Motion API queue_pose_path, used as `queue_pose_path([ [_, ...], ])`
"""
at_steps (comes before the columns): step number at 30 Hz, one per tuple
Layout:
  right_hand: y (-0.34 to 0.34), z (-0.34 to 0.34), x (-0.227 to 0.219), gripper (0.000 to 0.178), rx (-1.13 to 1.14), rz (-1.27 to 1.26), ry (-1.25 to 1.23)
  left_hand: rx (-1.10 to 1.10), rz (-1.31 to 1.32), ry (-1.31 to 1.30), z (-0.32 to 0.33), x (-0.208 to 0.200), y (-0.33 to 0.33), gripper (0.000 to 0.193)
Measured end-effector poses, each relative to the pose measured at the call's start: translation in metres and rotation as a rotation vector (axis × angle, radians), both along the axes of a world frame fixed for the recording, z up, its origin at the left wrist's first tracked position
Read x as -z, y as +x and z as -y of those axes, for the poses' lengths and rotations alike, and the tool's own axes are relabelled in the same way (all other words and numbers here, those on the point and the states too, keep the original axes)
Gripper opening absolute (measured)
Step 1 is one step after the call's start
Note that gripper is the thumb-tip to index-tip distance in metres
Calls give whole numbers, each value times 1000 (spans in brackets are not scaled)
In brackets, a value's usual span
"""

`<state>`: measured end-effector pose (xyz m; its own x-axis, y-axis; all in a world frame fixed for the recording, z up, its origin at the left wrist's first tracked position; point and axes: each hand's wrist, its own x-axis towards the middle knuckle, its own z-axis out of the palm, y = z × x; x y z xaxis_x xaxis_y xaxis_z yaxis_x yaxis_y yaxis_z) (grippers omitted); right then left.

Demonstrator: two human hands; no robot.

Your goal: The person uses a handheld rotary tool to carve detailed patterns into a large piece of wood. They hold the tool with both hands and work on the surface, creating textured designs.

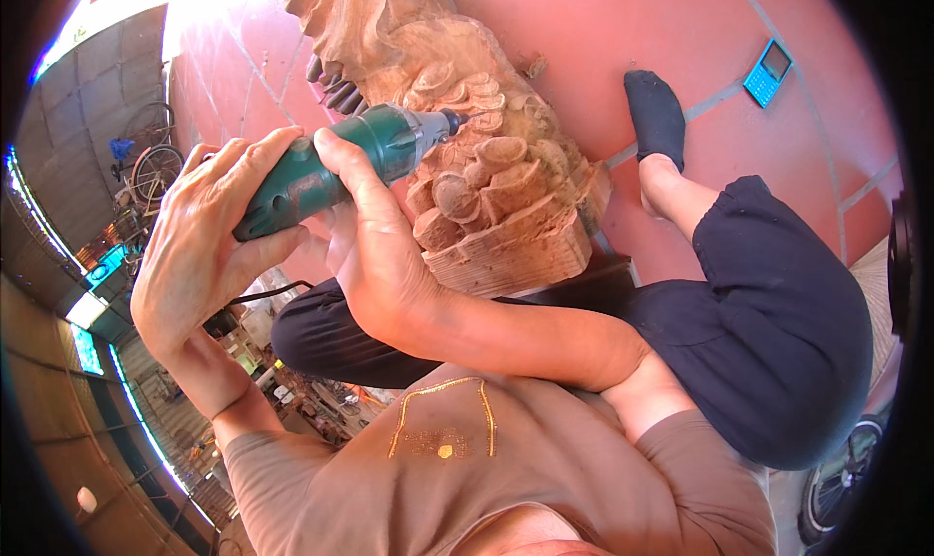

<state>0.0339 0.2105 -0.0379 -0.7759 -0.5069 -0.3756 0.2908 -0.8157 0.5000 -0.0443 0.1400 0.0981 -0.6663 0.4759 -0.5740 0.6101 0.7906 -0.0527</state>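
A green die grinder (306, 181) with a grey nose is gripped in both hands. My left hand (199, 230) wraps round its rear end, fingers over the top. My right hand (365, 235) closes round the body nearer the nose, thumb along the upper side; its other fingers are mostly hidden. The grinder's dark collet (450, 121) points right, and its thin bit reaches the carved surface; whether it touches, I cannot tell. Under it lies a brown wood carving (501, 191) with rounded, layered relief and a flat sawn end facing me.
Several dark rod-like tools (336, 91) lie beside the carving's left edge. A blue keypad phone (769, 72) rests on the red tiled floor (584, 31). My dark-socked foot (655, 113) is right of the carving. A black cord (272, 293) runs below the grinder. Bicycles (156, 172) stand farther left.
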Motion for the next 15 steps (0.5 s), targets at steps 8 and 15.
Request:
queue_pose_path([
  [8,-3,-1,1,33,-6,29,11,7,15,-41,-1,3,-6,70],
  [15,-4,1,2,31,-35,47,21,4,12,-16,1,8,-6,68],
])
